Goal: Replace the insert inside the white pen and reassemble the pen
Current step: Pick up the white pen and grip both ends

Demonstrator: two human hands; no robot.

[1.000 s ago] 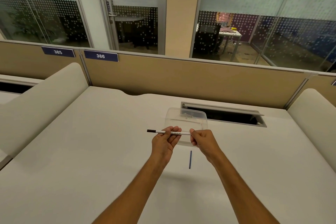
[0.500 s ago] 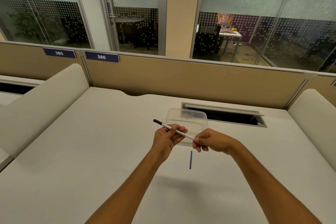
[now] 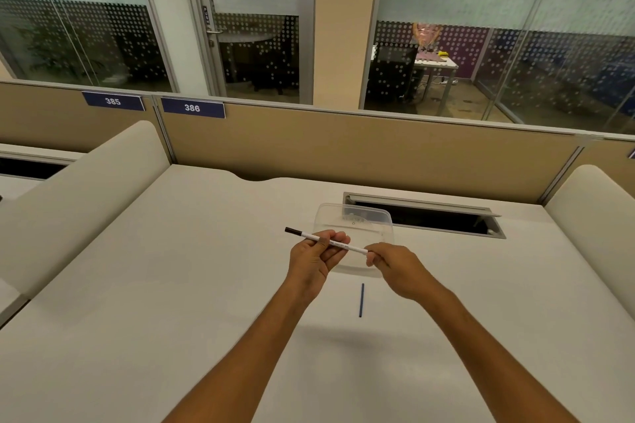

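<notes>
Two bare forearms extend from the bottom edge over a white desk (image 3: 171, 285). A thin blue insert (image 3: 361, 300) lies flat on the desk between the forearms, just short of the hands, pointing away from the person and touching neither hand. Above it, both hands hold the white pen (image 3: 326, 242) clear of the desk. The left hand (image 3: 314, 259) pinches the barrel near its middle between thumb and fingers. The right hand (image 3: 395, 268) is closed on the pen's right end with its fingertips (image 3: 370, 256); that end is hidden in the grip, so its condition cannot be determined. The pen is tilted, its black tip (image 3: 292, 231) pointing up and to the left, beyond the left hand. Directly behind the hands, a clear plastic box (image 3: 354, 220) stands on the desk; the pen's right part overlaps it in view. Behind the box, on the right, is a dark rectangular cable slot (image 3: 446, 220) with a grey rim. A tan partition (image 3: 343, 154) closes the far edge of the desk and carries a blue tag reading 386 (image 3: 192, 108). Glass walls stand beyond the partition.
</notes>
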